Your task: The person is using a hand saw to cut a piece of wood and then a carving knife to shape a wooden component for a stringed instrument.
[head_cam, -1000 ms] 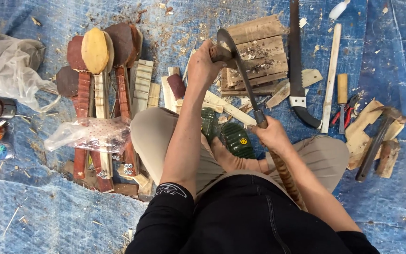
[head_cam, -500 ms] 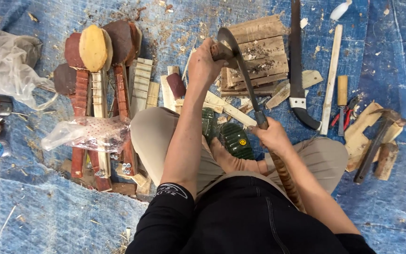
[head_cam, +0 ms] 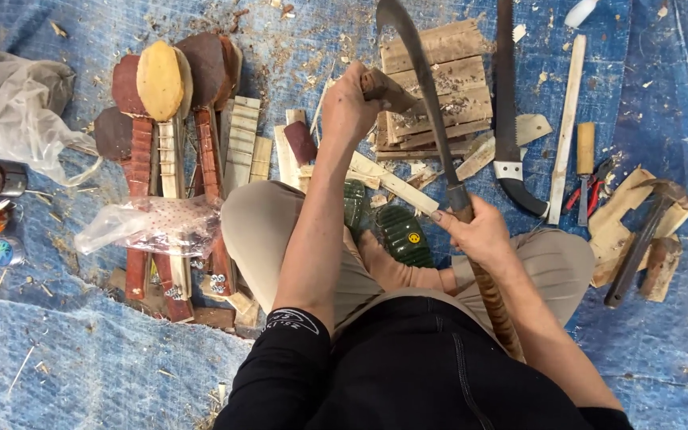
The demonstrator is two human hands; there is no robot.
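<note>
Since a second ago little has shifted: right hand (head_cam: 483,232) stays shut on the long curved blade (head_cam: 424,103) at its handle, left hand (head_cam: 349,103) keeps its fingers closed round the wooden piece (head_cam: 388,87) against the blade, above the plank stack (head_cam: 447,64).

A dull grey metal blade (head_cam: 424,103) is seen above rough, unfinished wooden planks (head_cam: 439,80) at upper centre. A woven blue plastic tarpaulin (head_cam: 81,358), matt and dusty, is spread beneath. At left, crinkled clear plastic film (head_cam: 153,223) is laid over smooth wooden instrument necks (head_cam: 141,159), possibly varnished.
</note>
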